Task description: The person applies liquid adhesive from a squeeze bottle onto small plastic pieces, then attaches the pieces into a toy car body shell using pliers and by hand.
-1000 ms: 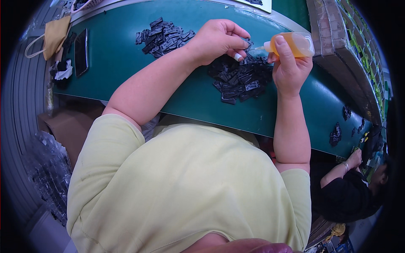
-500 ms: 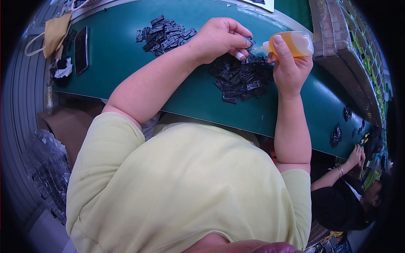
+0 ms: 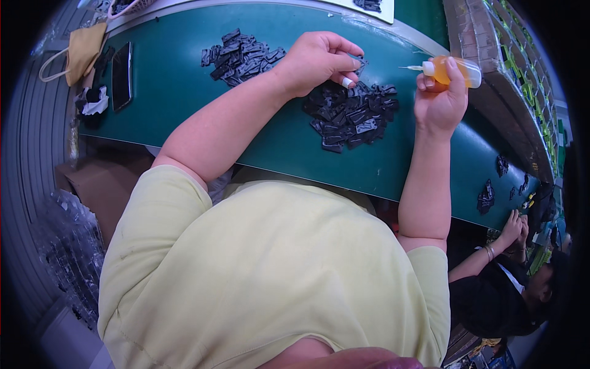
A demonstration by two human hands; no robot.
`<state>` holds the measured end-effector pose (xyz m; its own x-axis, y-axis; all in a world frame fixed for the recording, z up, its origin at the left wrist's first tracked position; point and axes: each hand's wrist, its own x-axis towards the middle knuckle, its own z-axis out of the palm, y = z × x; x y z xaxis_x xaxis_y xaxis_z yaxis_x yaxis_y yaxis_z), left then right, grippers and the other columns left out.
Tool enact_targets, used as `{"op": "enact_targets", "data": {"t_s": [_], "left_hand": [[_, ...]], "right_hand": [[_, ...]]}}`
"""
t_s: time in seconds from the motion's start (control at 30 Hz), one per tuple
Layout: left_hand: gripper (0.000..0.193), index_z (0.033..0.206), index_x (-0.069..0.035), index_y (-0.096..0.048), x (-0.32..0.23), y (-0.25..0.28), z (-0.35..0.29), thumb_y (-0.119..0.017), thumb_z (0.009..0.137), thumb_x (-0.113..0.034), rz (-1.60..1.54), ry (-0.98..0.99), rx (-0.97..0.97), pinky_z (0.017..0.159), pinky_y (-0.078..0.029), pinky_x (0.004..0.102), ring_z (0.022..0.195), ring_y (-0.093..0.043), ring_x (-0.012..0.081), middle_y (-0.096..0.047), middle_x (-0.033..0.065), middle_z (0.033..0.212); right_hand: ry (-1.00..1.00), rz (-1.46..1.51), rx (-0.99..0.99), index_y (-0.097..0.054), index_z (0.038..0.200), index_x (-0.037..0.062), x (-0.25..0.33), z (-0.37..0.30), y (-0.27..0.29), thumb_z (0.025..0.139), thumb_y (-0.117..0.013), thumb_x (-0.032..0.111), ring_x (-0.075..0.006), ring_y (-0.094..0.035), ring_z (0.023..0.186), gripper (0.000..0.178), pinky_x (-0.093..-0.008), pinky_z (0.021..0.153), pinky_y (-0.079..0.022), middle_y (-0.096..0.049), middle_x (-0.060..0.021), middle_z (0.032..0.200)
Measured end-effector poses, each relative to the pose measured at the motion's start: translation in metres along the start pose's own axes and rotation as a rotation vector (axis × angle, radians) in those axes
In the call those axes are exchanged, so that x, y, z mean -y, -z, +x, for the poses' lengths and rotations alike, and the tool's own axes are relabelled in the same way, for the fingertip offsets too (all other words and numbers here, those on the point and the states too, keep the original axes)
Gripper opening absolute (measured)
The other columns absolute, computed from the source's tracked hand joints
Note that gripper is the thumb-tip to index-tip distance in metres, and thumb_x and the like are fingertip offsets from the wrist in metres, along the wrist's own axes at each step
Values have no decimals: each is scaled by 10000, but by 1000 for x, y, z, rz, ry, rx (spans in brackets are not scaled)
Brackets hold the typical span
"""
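My left hand (image 3: 322,61) pinches a small black plastic part (image 3: 361,62) between thumb and fingers, and one fingertip wears a white wrap. Below it lies a heap of the same black parts (image 3: 353,120). In my right hand (image 3: 444,101) is a clear squeeze bottle (image 3: 456,72) of orange liquid, tipped on its side. Its thin needle tip (image 3: 410,67) points left toward the held part, with a gap between them. A second heap of black parts (image 3: 239,58) rests left of my left hand.
A phone (image 3: 121,75) and a tan face mask (image 3: 84,53) lie on the left of the green table (image 3: 166,92). Cardboard boxes (image 3: 476,46) wall the right side. Farther right, a co-worker's hands (image 3: 515,229) work near small black piles (image 3: 486,197).
My right hand has moved to the right with the bottle, drawing its needle away from the part. My left hand stays nearly in place with the part.
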<state>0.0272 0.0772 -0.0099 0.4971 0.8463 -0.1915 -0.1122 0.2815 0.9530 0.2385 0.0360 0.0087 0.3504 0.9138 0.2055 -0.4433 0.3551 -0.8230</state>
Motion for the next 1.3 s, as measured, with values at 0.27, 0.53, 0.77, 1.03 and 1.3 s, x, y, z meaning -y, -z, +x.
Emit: {"op": "enact_targets", "data": {"t_s": [0.27,0.53,0.77,1.03,1.3], "left_hand": [[190,976,80,-588,-18,5,66,-645,835,-34,136,-185,-231,580,-555,258,682,-659,152,-641,118,820],[152,879,-39,-691,-30,15,148,-633,785,-144,667,-197,-473,779,-536,336,813,-680,237,-693,134,872],[204,846,6,-682,-17,18,101,-671,807,-194,705,-665,-458,703,-491,339,736,-628,214,-672,119,790],[166,990,-35,-631,-30,-33,-19,-644,870,-150,469,-346,-225,437,-360,181,542,-489,47,-581,-13,746],[82,944,-14,-618,-23,-116,-65,-635,873,-53,319,-388,100,494,-391,160,570,-497,18,-595,-15,752]], "right_hand": [[-296,14,-124,-493,1142,41,32,-3,11,905,-566,260,-151,-545,617,331,-246,451,-386,-571,-122,813],[-444,-34,-14,-512,1129,51,63,-32,30,918,-555,284,-124,-603,662,317,-155,408,-402,-609,-159,898],[-510,270,-124,-571,1025,25,55,-66,68,939,-509,223,-141,-607,700,225,-218,546,-495,-628,-153,954],[-235,-120,-86,-445,1209,-18,51,-74,92,754,-686,23,-194,-622,907,517,-276,778,-522,-585,-111,1014],[151,-1060,-38,-561,1090,47,41,-63,91,654,-710,184,-261,-577,922,481,-350,876,-457,-602,-119,983]]}}
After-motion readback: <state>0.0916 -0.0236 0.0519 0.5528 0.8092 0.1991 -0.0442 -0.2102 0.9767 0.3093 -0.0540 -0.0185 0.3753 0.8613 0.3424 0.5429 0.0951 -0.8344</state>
